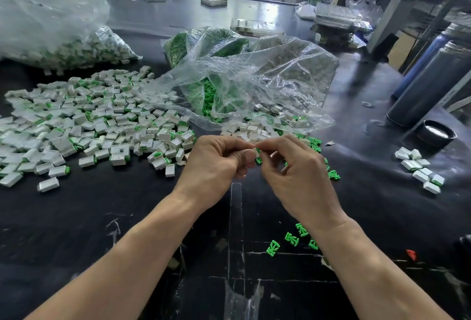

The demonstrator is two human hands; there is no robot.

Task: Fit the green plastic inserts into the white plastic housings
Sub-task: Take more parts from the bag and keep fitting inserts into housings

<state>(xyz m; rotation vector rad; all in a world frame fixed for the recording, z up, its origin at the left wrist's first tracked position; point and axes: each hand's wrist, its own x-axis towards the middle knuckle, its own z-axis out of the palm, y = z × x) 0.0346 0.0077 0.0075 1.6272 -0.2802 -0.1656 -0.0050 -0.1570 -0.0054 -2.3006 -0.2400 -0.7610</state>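
Insert (258, 160), green, sits at centre of bench btwn both hands, only a sliver showing at the fingertips; a white housing (254, 152) edge shows just above it, touching. Left hand (216, 164) curled, thumb and forefinger pinched on housing. Right hand (293, 164) pinches insert from the other side, remaining fingers loosely bent. Whether insert is seated yet: cannot tell, fingers hide the joint. Handling, by judgement: both parts small, light, stiff moulded plastic; smooth faces prob. slippery, so hold housing by its flat sides and insert by its outer end, push straight along the slot; thin ribs on insert may bend or snap if forced askew. Loose inserts (295, 239) lie on black bench (127, 217) near right forearm, more just beyond the right hand. Finished pile (89, 126) of white units w/ green showing spreads to the left, well apart from the hands. Clear bag (254, 85) behind hands holds green and white stock; second bag (51, 26) far left. Small group of housings (420, 169) at right, near dark cylinders (430, 82).
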